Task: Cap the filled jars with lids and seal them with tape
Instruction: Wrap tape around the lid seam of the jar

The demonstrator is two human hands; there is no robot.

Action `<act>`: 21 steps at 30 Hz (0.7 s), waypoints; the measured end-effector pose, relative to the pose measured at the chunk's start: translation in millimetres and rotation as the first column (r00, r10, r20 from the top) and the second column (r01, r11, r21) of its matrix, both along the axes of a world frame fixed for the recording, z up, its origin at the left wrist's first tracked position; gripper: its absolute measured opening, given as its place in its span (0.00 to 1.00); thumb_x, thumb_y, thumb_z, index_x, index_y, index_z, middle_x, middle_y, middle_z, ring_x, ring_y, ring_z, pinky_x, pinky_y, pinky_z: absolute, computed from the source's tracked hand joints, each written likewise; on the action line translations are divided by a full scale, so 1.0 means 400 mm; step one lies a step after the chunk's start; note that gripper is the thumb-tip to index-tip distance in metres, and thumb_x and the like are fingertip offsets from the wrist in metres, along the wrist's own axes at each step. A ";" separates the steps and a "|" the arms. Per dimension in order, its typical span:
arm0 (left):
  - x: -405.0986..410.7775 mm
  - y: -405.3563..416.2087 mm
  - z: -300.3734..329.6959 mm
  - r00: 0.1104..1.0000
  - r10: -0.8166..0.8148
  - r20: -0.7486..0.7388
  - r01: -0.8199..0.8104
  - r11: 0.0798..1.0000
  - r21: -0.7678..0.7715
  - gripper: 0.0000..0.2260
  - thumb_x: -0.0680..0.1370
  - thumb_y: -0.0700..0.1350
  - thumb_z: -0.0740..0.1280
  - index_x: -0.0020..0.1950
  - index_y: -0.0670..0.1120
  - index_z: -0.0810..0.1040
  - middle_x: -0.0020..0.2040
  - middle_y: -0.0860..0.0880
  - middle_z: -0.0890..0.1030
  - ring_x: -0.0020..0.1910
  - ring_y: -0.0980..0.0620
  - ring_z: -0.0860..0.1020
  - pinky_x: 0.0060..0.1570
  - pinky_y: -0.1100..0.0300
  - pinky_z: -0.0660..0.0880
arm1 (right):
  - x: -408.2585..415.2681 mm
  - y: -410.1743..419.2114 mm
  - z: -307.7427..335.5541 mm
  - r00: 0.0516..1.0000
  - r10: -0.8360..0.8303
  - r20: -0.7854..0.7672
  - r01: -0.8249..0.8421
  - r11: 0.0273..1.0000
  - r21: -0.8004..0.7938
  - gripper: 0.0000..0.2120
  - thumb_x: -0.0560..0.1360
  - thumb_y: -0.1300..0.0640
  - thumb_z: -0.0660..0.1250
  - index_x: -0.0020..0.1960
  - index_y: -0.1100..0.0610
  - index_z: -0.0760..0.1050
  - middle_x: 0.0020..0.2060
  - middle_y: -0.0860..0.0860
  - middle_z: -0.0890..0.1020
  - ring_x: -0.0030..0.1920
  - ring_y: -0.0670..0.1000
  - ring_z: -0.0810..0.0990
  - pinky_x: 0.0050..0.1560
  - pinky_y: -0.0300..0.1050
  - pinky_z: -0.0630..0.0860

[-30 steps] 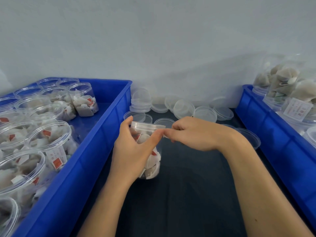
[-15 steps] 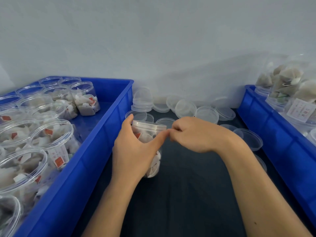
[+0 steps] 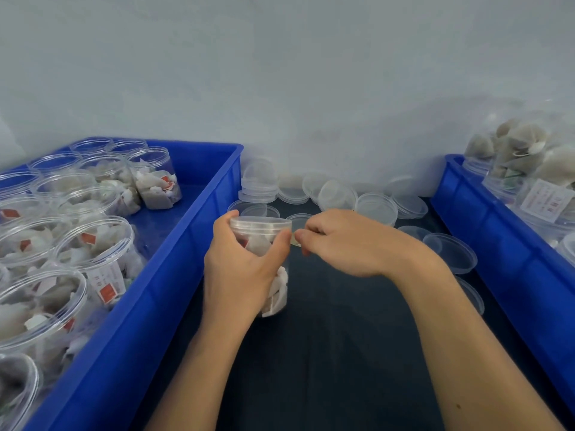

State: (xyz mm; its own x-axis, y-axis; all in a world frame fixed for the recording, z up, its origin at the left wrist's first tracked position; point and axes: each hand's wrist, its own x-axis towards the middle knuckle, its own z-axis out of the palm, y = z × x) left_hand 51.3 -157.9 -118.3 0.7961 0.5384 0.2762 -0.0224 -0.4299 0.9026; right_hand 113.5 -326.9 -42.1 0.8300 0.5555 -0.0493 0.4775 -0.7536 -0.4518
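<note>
Fingers of the left hand wrapped round the capped jar at frame centre, upright on the dark table. Right hand pinched a thin tape strip just beside the lid. Blue bin at left held open jars.

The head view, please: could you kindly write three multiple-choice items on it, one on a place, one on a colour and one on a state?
1. Where do the loose lids lie?
A. on the dark table by the wall
B. inside the left bin
C. on the floor

2. What colour is the left bin?
A. red
B. blue
C. green

3. How is the held jar?
A. uncapped
B. lying on its side
C. capped and upright

Answers: 1 A, they spread between the bins. 2 B, its walls are blue. 3 C, a clear lid sits on it while the left hand grips it and the right hand pinches something thin beside the rim.
</note>
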 end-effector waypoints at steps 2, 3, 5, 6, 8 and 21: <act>0.002 0.004 0.001 1.000 -0.020 0.009 0.020 0.999 -0.031 0.44 0.66 0.71 0.76 0.76 0.54 0.68 0.52 0.63 0.80 0.50 0.74 0.78 0.39 0.76 0.73 | 0.000 -0.004 0.004 1.000 0.005 0.002 -0.005 1.000 0.005 0.24 0.84 0.39 0.58 0.51 0.59 0.79 0.32 0.46 0.74 0.33 0.47 0.72 0.39 0.49 0.71; 0.003 0.005 0.001 0.999 -0.031 0.020 0.031 0.998 -0.048 0.45 0.64 0.72 0.76 0.76 0.55 0.69 0.51 0.63 0.80 0.49 0.75 0.78 0.39 0.77 0.73 | 0.000 -0.005 0.005 1.000 0.009 0.007 -0.009 1.000 0.007 0.24 0.84 0.39 0.58 0.50 0.59 0.79 0.31 0.46 0.73 0.31 0.46 0.71 0.38 0.49 0.70; 0.005 0.006 -0.002 0.999 -0.037 0.033 0.039 0.997 -0.060 0.45 0.64 0.71 0.77 0.76 0.54 0.69 0.51 0.63 0.80 0.49 0.75 0.78 0.40 0.79 0.71 | -0.001 -0.005 0.006 1.000 0.012 0.021 -0.012 1.000 0.012 0.24 0.84 0.41 0.59 0.50 0.61 0.79 0.30 0.45 0.72 0.29 0.46 0.69 0.37 0.48 0.69; 0.006 0.007 -0.004 0.999 -0.035 0.030 0.037 0.998 -0.053 0.44 0.66 0.70 0.77 0.76 0.54 0.69 0.51 0.63 0.80 0.50 0.75 0.77 0.40 0.79 0.71 | 0.000 -0.005 0.005 1.000 0.009 0.030 -0.009 1.000 0.014 0.24 0.84 0.41 0.59 0.50 0.61 0.79 0.30 0.46 0.72 0.29 0.46 0.69 0.37 0.48 0.69; 0.006 0.005 -0.009 0.999 -0.029 0.026 0.030 0.999 -0.034 0.42 0.69 0.68 0.78 0.78 0.55 0.67 0.51 0.63 0.80 0.51 0.74 0.78 0.40 0.75 0.73 | 0.000 -0.003 0.001 0.999 -0.003 0.049 0.002 1.000 0.009 0.24 0.84 0.41 0.59 0.49 0.62 0.78 0.31 0.47 0.74 0.30 0.47 0.70 0.36 0.48 0.70; 0.008 0.010 -0.009 0.999 -0.033 0.043 0.037 0.995 -0.098 0.41 0.66 0.71 0.74 0.74 0.53 0.73 0.49 0.76 0.78 0.48 0.75 0.78 0.41 0.70 0.74 | -0.001 0.001 -0.002 0.994 0.004 0.113 -0.010 0.998 0.056 0.25 0.82 0.41 0.62 0.40 0.63 0.71 0.27 0.48 0.69 0.28 0.48 0.66 0.33 0.50 0.67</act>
State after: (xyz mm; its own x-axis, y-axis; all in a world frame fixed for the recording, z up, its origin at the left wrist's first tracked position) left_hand 54.6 -153.8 -121.7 0.8039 0.5369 0.2560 -0.0737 -0.3372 0.9385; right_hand 113.0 -326.4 -43.0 0.8247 0.5604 0.0764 0.5330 -0.7249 -0.4365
